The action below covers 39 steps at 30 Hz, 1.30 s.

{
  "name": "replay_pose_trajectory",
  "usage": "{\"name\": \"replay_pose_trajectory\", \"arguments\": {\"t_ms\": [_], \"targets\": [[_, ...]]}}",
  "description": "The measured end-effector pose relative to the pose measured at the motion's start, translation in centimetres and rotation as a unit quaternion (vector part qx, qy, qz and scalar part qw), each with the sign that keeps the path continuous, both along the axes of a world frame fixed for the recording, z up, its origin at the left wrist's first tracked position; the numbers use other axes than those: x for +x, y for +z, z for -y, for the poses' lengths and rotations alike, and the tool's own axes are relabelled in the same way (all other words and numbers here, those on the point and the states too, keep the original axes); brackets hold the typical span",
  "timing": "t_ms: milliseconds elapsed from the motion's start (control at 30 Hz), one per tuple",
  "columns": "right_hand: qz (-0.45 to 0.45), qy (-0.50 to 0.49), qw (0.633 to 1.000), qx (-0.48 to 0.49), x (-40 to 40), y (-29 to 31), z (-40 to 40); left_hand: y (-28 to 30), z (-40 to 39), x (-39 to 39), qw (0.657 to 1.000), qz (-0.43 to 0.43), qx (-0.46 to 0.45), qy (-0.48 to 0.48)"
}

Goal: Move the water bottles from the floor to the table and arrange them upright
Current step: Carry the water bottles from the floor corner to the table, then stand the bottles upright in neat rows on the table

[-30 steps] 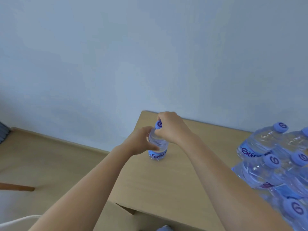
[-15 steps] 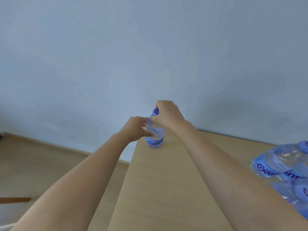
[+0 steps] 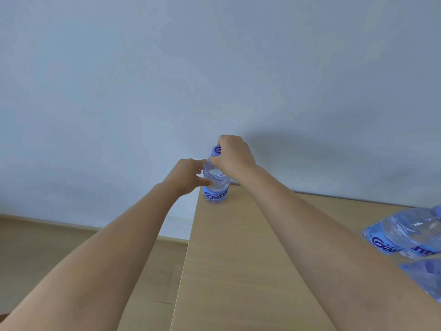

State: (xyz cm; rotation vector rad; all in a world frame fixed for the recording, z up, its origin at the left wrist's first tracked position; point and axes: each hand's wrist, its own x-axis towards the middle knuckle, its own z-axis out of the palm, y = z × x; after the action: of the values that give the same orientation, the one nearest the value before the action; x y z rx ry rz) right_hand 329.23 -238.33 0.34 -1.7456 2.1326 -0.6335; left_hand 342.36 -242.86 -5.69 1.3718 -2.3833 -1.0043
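Note:
A clear water bottle (image 3: 216, 187) with a blue cap and blue label stands upright at the far left corner of the light wooden table (image 3: 229, 271). My right hand (image 3: 232, 156) is closed over its cap and neck from the right. My left hand (image 3: 187, 176) holds its side from the left, fingers around the clear body. A pack of other bottles (image 3: 410, 237) with the same blue labels lies at the table's right edge, partly cut off by the frame.
A plain pale wall (image 3: 214, 80) rises directly behind the table. The wooden floor (image 3: 71, 240) lies to the left, below the table's left edge, with a pale skirting board along the wall.
The view has tilted upward and closer to the table. Both hands stay on the bottle, which now stands nearer the table's far left corner. Fewer of the packed bottles show.

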Motion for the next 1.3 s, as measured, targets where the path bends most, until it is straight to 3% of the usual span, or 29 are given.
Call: {"name": "replay_pose_trajectory", "arguments": {"t_ms": [633, 967, 1167, 1300], "targets": [[0.013, -0.011, 1.000, -0.006, -0.1, -0.3, 1.5, -0.3, 1.8, -0.2, 1.000, -0.004, -0.010, -0.004], [-0.001, -0.034, 0.999, -0.015, 0.1, -0.5, 0.0, -1.4, -0.7, -0.4, 0.993, 0.083, 0.008, 0.079], [-0.005, -0.073, 0.997, -0.001, -1.8, -0.1, -3.9, -1.5, -4.7, -2.0, 0.988, 0.149, 0.013, 0.033], [0.002, -0.100, 0.995, 0.009, -3.9, 0.1, -7.9, -1.3, -8.4, -5.1, 0.991, 0.120, 0.042, -0.046]]}}
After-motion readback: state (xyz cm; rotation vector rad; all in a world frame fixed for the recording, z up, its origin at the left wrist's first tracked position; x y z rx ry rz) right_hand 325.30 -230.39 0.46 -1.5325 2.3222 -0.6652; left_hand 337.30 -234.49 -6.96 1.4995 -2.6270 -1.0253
